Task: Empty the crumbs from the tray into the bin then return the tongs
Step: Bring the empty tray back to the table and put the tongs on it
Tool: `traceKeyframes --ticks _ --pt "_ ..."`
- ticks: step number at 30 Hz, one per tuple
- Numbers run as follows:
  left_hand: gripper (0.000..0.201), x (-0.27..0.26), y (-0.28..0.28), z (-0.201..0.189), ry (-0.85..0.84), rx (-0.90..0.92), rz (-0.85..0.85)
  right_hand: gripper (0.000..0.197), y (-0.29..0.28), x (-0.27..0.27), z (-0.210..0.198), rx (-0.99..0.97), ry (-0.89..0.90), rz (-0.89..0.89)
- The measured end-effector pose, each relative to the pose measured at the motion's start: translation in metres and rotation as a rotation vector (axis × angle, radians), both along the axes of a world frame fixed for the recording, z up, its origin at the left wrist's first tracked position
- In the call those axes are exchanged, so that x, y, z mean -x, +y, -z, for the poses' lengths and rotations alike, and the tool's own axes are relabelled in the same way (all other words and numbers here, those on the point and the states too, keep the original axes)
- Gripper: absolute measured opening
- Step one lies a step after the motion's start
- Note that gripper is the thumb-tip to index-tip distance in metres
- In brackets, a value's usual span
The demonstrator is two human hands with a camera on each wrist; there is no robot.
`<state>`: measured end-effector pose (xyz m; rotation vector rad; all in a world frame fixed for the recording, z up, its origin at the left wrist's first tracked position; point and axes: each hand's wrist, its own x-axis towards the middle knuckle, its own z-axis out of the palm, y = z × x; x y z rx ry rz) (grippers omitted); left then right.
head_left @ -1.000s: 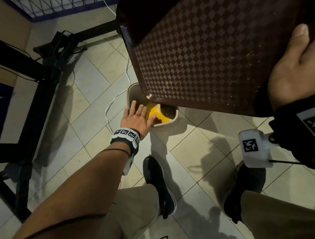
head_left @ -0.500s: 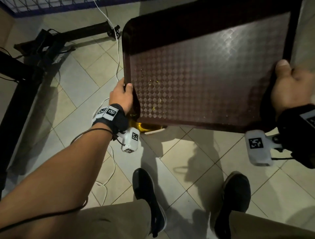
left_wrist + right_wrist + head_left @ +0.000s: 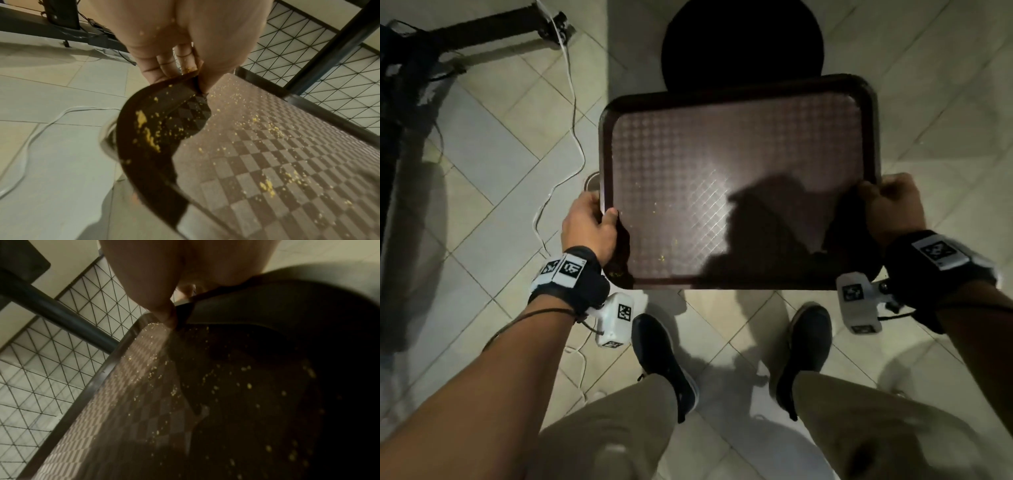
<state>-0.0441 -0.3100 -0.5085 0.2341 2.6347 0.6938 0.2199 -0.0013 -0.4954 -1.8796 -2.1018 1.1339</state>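
A dark brown checkered tray (image 3: pixel 705 154) is held roughly level above the floor, in front of my feet. My left hand (image 3: pixel 602 212) grips its left rim with the thumb on top, and my right hand (image 3: pixel 869 195) grips the right rim the same way. A few yellow crumbs (image 3: pixel 662 258) still cling to the surface. In the left wrist view my left hand (image 3: pixel 191 71) pinches the tray (image 3: pixel 267 162) at its rim, beside crumbs (image 3: pixel 150 139). The right wrist view shows my right hand (image 3: pixel 174 311) on the tray (image 3: pixel 144 386). Only a sliver of the bin (image 3: pixel 592 181) shows under the tray. No tongs are in view.
A round black stool (image 3: pixel 743 44) stands just beyond the tray. A white cable (image 3: pixel 571 102) snakes over the tiled floor at the left, near a black table frame (image 3: pixel 482 31). A wire mesh panel (image 3: pixel 308 48) rises behind.
A second ago the right hand alone tilted the tray over the bin while the left hand reached toward the bin. The left hand then took the left rim, and the tray came level.
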Motion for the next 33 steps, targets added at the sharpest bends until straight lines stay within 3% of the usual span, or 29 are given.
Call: traceKeyframes --ticks 2,8,17,22,27,33 --pt "0.019 -0.011 -0.01 -0.022 -0.016 0.023 -0.002 0.032 -0.007 -0.01 -0.027 0.036 -0.096 -0.054" --pt "0.015 -0.047 -0.038 -0.115 -0.065 0.081 0.017 0.032 -0.032 -0.042 -0.122 0.113 -0.225 -0.148" --pt "0.022 -0.098 -0.054 -0.288 -0.072 0.128 0.034 0.027 -0.06 -0.095 -0.289 0.128 -0.196 -0.093" --pt "0.025 -0.112 -0.039 -0.366 -0.012 0.093 0.046 0.025 -0.052 -0.119 -0.361 0.093 -0.136 -0.089" --pt "0.025 -0.119 -0.008 -0.425 0.029 0.041 0.035 0.024 -0.023 -0.129 -0.422 0.027 -0.082 -0.083" --pt "0.031 -0.124 0.045 -0.461 0.058 -0.014 -0.014 0.024 0.034 -0.132 -0.458 -0.059 -0.006 -0.122"
